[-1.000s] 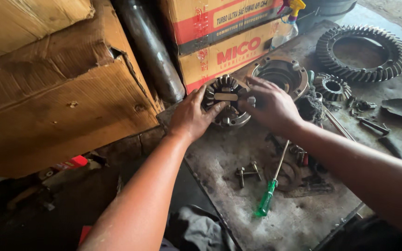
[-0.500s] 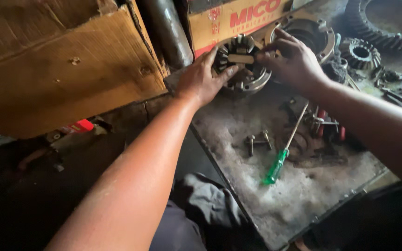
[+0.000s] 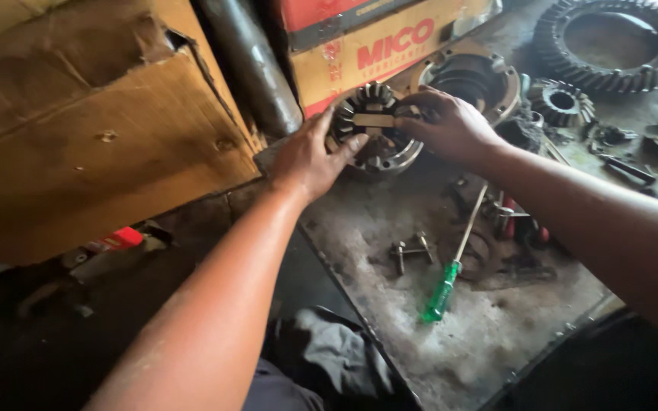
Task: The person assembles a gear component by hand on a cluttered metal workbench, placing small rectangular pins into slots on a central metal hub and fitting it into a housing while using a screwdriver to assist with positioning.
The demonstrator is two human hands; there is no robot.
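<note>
A greasy metal gear assembly [image 3: 375, 125], with toothed bevel gears and a short pin across its top, rests on a dirty metal work surface [image 3: 489, 327]. My left hand [image 3: 310, 156] grips its left side, fingers spread on the teeth. From the right, my right hand [image 3: 451, 125] holds the same assembly, fingertips at the end of the pin.
A green-handled screwdriver [image 3: 451, 270] lies near loose bolts [image 3: 411, 250]. A round housing [image 3: 470, 76], a small bevel gear [image 3: 561, 103] and a large ring gear [image 3: 618, 42] sit behind. Cardboard boxes [image 3: 93, 144] and a dark pipe [image 3: 249, 65] stand at left.
The view has shifted, so the bench sits a little lower in frame than half a second ago. Both hands stay on the gear assembly, with slight finger movement.
</note>
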